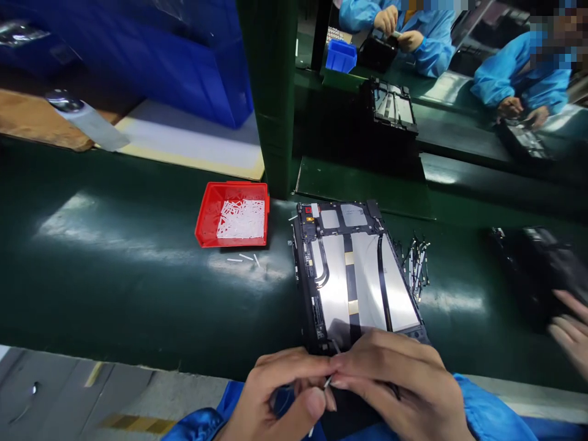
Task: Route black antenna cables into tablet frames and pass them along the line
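Note:
At the bottom centre, my left hand [285,392] and my right hand [399,380] meet fingertip to fingertip. Both are closed in a pinch around a thin strip [327,382], pale and dark; most of it is hidden by the fingers, so its kind is unclear. Just beyond them lies an opened tablet-like device [370,275], with silvery battery panels, dark ribbon cables and a circuit board along its left and far edges. Against its right side sits a bundle of thin black-and-white cables [417,266].
Left of the device stands a red bin [209,214] of white strips, with several loose strips [247,257] before it. A green post [275,98] rises behind. Another opened device [395,107] and co-workers in blue sleeves [438,46] are across the bench; a co-worker's hand [572,334] is at right.

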